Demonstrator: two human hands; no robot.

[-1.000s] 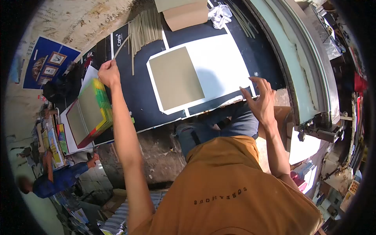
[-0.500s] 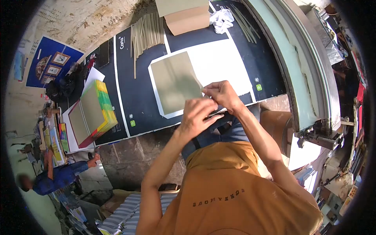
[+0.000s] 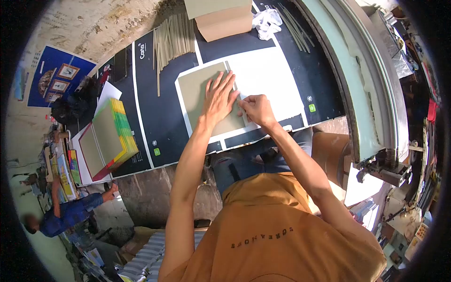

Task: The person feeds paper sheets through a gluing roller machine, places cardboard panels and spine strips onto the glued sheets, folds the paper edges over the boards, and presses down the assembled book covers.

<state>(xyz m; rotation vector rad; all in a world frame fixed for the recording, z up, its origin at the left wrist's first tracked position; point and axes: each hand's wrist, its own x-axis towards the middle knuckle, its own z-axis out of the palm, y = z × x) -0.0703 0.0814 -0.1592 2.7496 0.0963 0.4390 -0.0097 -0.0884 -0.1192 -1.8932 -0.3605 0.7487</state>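
A grey-brown rectangular board lies on the left part of a large white sheet. My left hand rests flat on the board with fingers spread, the fingertips near its right edge. Along that edge runs a narrow board strip, with a thin gap between it and the board. My right hand is closed, its thumb and bent fingers at the lower part of the strip. The fingertips partly hide what they pinch.
Loose thin strips lie at the back, beside a stack of brown boards. A crumpled white cloth sits near more strips. Bright-edged covers are piled left; a large machine borders the right. Another person is far left.
My left hand has moved up and away from my right hand, down flat onto the board. The narrow strip now lies along the board's right edge, with my right hand lower at it.
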